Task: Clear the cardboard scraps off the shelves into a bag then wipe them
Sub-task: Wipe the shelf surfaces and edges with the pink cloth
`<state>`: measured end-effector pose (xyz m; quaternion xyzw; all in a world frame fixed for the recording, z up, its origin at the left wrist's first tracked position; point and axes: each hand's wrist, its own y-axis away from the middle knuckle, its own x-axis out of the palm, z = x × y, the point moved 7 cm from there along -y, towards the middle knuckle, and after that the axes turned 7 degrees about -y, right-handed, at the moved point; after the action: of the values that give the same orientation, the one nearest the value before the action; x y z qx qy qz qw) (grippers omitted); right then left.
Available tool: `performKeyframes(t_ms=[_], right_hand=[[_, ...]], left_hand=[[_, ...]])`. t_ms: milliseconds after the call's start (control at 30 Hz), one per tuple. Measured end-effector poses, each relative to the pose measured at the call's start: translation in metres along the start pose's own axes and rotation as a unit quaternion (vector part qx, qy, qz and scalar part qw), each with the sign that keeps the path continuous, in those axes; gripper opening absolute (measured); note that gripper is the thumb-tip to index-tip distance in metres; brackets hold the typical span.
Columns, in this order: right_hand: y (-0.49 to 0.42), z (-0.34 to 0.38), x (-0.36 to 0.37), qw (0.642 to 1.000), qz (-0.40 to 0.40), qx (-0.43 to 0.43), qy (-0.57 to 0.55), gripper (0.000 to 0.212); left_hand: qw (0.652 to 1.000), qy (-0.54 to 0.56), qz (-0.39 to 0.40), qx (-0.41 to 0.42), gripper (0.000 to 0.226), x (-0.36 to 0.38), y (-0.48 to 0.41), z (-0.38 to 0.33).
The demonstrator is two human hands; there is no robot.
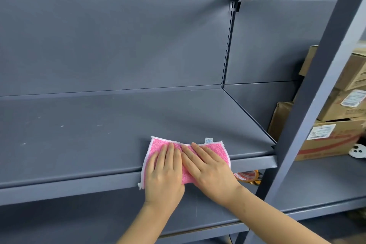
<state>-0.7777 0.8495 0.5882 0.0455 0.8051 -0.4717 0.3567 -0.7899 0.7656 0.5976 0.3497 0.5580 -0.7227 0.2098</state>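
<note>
A pink cloth (217, 149) with a white hem lies flat at the front edge of a dark grey metal shelf (99, 130), towards its right end. My left hand (164, 174) and my right hand (210, 170) both press flat on the cloth, side by side, fingers pointing away from me. The cloth's near corner hangs slightly over the shelf's front lip. The shelf surface shows a few small pale specks at the left. No cardboard scraps or bag are in view.
A lower grey shelf (198, 214) runs beneath. A slanted grey upright (309, 105) stands at the right. Behind it are stacked cardboard boxes (340, 109), a small white device (357, 153) and a tape roll (246, 175).
</note>
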Motion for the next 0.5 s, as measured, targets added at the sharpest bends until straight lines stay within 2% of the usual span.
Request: performKeyframes(t_ms=[400, 500], right_hand=[[0.027, -0.041, -0.018, 0.998, 0.046, 0.027, 0.034, 0.044], [0.030, -0.048, -0.020, 0.996, 0.069, 0.032, 0.041, 0.062]], left_hand=[[0.998, 0.025, 0.050, 0.034, 0.043, 0.005, -0.013, -0.051], [0.996, 0.032, 0.065, 0.042, 0.043, 0.007, -0.015, -0.061]])
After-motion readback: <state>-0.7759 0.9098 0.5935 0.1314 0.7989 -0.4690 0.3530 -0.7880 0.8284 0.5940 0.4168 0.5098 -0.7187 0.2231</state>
